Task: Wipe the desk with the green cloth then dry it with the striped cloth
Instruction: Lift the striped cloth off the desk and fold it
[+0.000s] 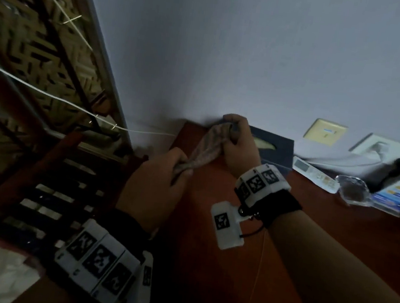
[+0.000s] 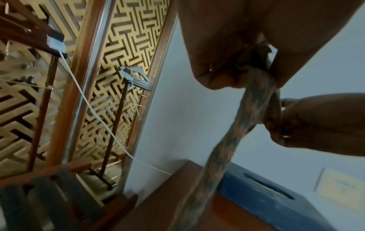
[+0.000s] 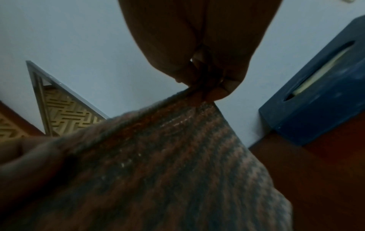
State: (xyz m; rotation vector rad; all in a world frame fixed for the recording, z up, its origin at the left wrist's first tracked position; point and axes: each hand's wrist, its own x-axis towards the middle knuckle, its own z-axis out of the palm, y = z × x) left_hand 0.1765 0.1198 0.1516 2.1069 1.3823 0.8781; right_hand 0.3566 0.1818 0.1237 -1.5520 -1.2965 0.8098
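Both hands hold the striped cloth [image 1: 206, 149] up off the desk [image 1: 230, 268], just left of the middle of the head view; the left hand [image 1: 153, 191] has its fingers curled round the lower end, and the right hand [image 1: 239, 143] pinches the upper end near the wall [image 1: 231, 54]; the cloth runs stretched between them and looks bunched or twisted, clearest in the left wrist view, where it hangs as a narrow rope [image 2: 227, 140] with its tail down toward the desk corner; the right wrist view shows the stripes close up [image 3: 168, 164] and the fingertips [image 3: 221, 90] closed tight on a gathered edge; no green cloth shows in any view, so whether the wet wipe is done cannot be read directly; since the striped cloth is the one in hand, I judge the work to be in its second half, either readying the cloth or just before laying it down; the desk's red-brown top shows no plain wet patch in this dim light, so how much drying is left cannot be told; at the right of the head view a blue box [image 1: 270, 147] sits by the wall, with a remote [image 1: 317, 174] and a glass dish [image 1: 351, 191] further right, which a drying pass would have to go around.
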